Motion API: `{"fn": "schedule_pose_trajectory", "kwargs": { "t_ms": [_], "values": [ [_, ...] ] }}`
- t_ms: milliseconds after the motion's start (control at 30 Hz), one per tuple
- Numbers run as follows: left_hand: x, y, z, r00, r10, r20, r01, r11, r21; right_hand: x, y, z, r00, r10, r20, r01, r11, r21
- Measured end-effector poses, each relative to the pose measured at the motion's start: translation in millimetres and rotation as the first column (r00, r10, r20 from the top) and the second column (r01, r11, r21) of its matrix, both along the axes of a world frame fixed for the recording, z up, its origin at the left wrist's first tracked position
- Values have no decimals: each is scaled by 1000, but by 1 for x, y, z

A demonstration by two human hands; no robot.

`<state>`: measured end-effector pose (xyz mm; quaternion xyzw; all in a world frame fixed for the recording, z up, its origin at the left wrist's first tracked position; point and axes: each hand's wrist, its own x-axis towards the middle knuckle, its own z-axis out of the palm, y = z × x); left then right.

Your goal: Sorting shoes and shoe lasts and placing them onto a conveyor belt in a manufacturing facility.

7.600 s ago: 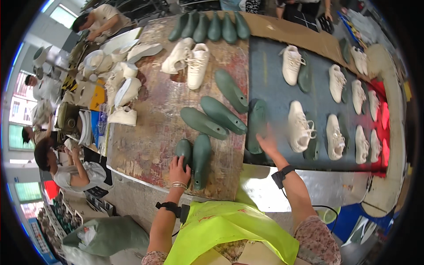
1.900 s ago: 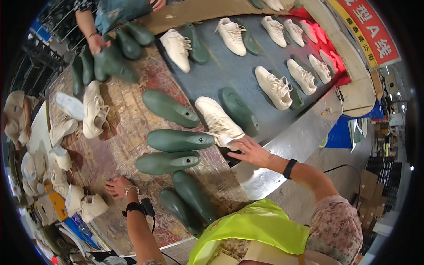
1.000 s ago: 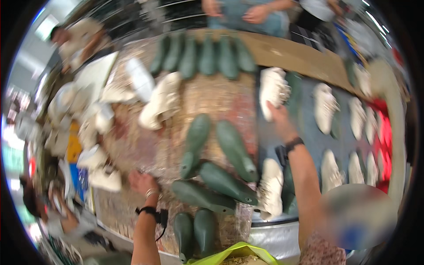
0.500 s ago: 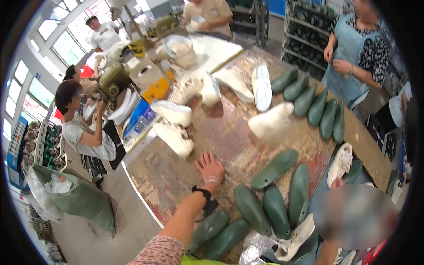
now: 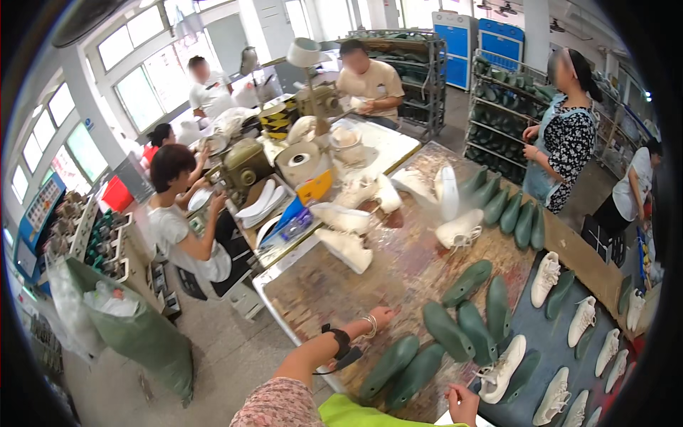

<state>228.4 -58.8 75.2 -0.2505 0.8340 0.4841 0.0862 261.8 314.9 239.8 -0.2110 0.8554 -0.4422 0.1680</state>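
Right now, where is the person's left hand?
In the head view, the left hand rests flat on the worn table, lower centre, left of the green shoe lasts.

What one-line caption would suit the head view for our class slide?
A person's left hand rests on a worn worktable beside green shoe lasts, the right hand near a white sneaker.

Single head-worn fisheye view, high above the near edge of the workbench [image 5: 398, 277], tilted down and turned leftward across it. Near rim catches own forearms; far field reaches windows [image 5: 135, 78] and shelving racks [image 5: 420, 71]. Edges bend strongly.
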Motion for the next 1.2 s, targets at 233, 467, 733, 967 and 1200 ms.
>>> {"fn": "schedule_pose_trajectory", "kwargs": {
  "t_ms": [233, 467, 733, 967, 1200],
  "values": [
    [87, 69, 11, 968, -249, 33, 245, 965, 94, 52, -20, -5, 970, 16, 241, 12, 993, -117],
    [118, 63, -6, 936, -349, -51, 348, 937, -34, 84, -73, -24, 832, 509, 220, -525, 851, 15],
    [41, 106, 4, 596, -797, -100, 559, 502, -660, 155, -58, -47, 981, -190, 25, 190, 982, 6],
    [-5, 123, -36, 452, -892, 19, 722, 354, -594, 199, -70, -66, 855, -493, 159, 502, 865, -16],
    [-2, 129, -51, 427, -902, -59, 705, 373, -603, 185, -74, -43, 832, -547, 93, 541, 837, 89]
  ]
}}
